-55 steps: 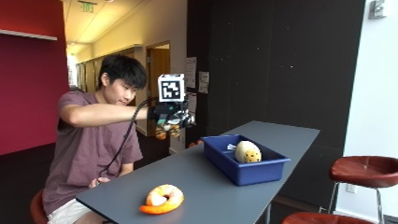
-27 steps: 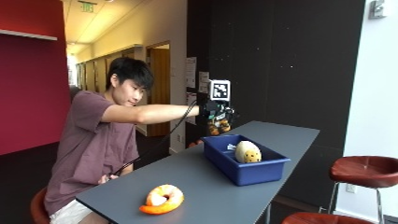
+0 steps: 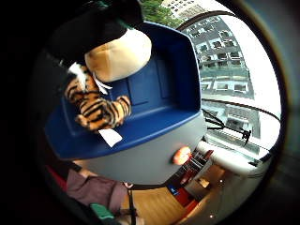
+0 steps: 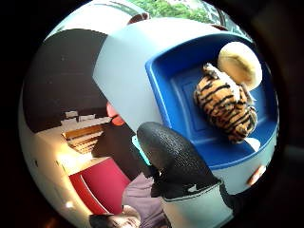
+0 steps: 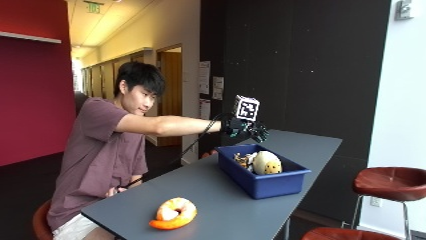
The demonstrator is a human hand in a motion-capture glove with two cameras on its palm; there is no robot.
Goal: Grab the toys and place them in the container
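Note:
In the outside view my gloved right hand [image 5: 247, 131] hovers above the far end of the blue container [image 5: 263, 184], fingers spread and holding nothing. A striped tiger toy [image 5: 242, 160] lies inside the container beside a cream egg-shaped toy [image 5: 267, 163]. The thumb side palm view looks down on the tiger [image 4: 223, 107], the cream toy [image 4: 240, 62] and the blue container [image 4: 164, 90], with one gloved finger [image 4: 171, 156] in front. The little finger side palm view shows the tiger [image 3: 98, 110] against the cream toy [image 3: 119, 54]. An orange plush toy [image 5: 173, 213] lies on the grey table [image 5: 219, 200] near the person.
The person sits at the table's near end on a red stool. Another red stool [image 5: 391, 182] stands past the table's right side. A dark wall runs behind the table's far end.
My hand has travelled from near the person's chest out over the container with the tiger in it. The fingers have opened and the tiger now lies in the container.

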